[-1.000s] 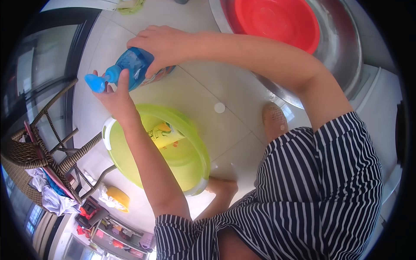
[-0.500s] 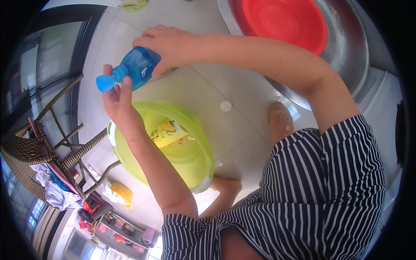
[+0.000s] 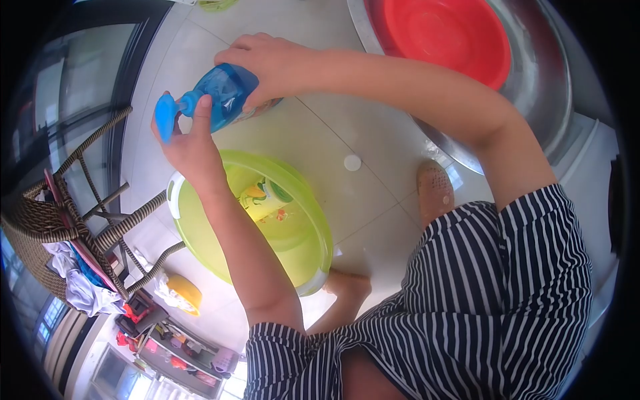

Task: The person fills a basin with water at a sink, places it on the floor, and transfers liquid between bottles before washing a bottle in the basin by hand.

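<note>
My right hand (image 3: 273, 63) is wrapped round the body of a blue pump bottle (image 3: 225, 93) of clear blue liquid, held tilted with its top toward the left. The fingers and thumb of my left hand (image 3: 190, 150) close about the bottle's neck and blue pump head (image 3: 166, 119). Some of those fingers are hidden behind the pump. Below the bottle stands a lime-green tub (image 3: 313, 220) on the floor. Inside the tub lies a yellow-and-green printed packet or bottle (image 3: 263, 198); its kind is not clear.
A red basin (image 3: 443, 40) sits in a large metal basin (image 3: 543, 80) at upper right. A small white disc (image 3: 352, 163) lies on the tiled floor (image 3: 333, 137). At left are a wicker chair (image 3: 40, 250) with clothes (image 3: 90, 293), a yellow container (image 3: 183, 293) and a shelf (image 3: 193, 360).
The pump head has turned between my left fingers, so its spout faces another way. The bottle and both hands sit slightly further right in view, and my left fingers have shifted on the pump.
</note>
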`<control>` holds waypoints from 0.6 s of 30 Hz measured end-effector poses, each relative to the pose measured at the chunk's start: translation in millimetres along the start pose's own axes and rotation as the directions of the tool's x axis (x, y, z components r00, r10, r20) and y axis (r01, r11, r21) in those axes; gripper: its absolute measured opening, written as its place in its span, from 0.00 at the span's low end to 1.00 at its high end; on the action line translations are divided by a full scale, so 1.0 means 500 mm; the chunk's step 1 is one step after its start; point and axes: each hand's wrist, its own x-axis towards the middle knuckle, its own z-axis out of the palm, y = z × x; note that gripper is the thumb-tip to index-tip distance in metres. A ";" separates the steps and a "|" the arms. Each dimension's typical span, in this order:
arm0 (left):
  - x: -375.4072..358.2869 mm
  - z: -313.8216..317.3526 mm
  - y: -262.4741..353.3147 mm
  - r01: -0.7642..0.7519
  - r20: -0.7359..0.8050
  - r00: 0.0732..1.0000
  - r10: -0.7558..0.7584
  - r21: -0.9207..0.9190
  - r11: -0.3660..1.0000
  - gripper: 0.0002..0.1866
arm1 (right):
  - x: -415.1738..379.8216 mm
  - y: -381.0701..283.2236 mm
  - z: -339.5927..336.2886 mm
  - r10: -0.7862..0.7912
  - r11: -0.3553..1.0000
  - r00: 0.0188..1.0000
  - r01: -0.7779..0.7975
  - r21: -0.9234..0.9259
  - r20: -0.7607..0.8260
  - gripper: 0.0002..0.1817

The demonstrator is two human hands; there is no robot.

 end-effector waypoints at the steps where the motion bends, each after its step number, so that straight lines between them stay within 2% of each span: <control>1: 0.002 -0.007 -0.007 0.013 0.056 0.998 -0.004 -0.169 0.985 0.40 | 0.000 0.000 -0.001 0.004 1.000 1.000 -0.004 -0.014 -0.002 0.45; 2: 0.003 -0.011 -0.009 0.036 0.113 0.994 0.002 -0.331 0.943 0.41 | 0.000 0.000 -0.001 0.011 1.000 1.000 -0.011 -0.026 -0.004 0.45; 3: 0.000 -0.012 -0.011 0.037 0.114 0.993 0.001 -0.330 0.943 0.41 | 0.000 0.001 0.000 0.012 1.000 1.000 -0.012 -0.025 -0.003 0.45; 5: -0.004 -0.013 -0.011 0.030 0.127 0.991 0.043 -0.519 0.854 0.42 | -0.001 0.000 0.000 0.004 0.999 1.000 -0.005 -0.047 -0.013 0.45; 6: -0.004 -0.009 -0.014 0.033 0.129 0.991 0.040 -0.517 0.855 0.42 | -0.001 -0.002 -0.002 0.006 0.999 1.000 -0.007 -0.044 -0.012 0.45; 8: 0.001 0.002 -0.021 -0.045 0.028 0.998 0.050 -0.172 0.984 0.43 | -0.001 -0.005 -0.005 0.025 0.999 1.000 -0.025 -0.028 0.006 0.45; 9: 0.003 0.000 -0.021 -0.043 0.027 0.998 0.048 -0.174 0.984 0.43 | -0.002 -0.003 -0.003 0.026 0.999 1.000 -0.026 -0.030 0.008 0.45; 11: 0.012 -0.008 -0.016 -0.073 0.017 0.997 0.074 -0.056 0.996 0.45 | -0.001 0.001 -0.001 0.005 1.000 1.000 -0.005 -0.021 -0.001 0.44; 12: 0.009 -0.009 -0.011 -0.072 0.017 0.997 0.073 -0.057 0.996 0.45 | -0.001 0.002 -0.002 0.006 1.000 1.000 -0.006 -0.022 0.000 0.44; 14: -0.002 -0.014 -0.001 0.005 0.115 0.992 0.051 -0.443 0.896 0.48 | -0.001 0.001 -0.003 0.006 0.999 1.000 -0.006 -0.031 -0.005 0.44; 15: -0.001 -0.012 -0.008 0.005 0.117 0.992 0.051 -0.441 0.898 0.48 | -0.001 0.000 -0.004 0.007 1.000 1.000 -0.007 -0.028 -0.006 0.44; 17: -0.001 -0.009 -0.017 -0.132 0.062 0.987 0.149 -0.227 0.965 0.48 | -0.005 -0.004 -0.005 0.012 0.999 1.000 -0.012 -0.031 0.002 0.44; 18: 0.000 -0.010 -0.014 -0.131 0.062 0.987 0.148 -0.226 0.965 0.48 | -0.005 -0.004 -0.004 0.012 0.999 1.000 -0.011 -0.030 0.003 0.44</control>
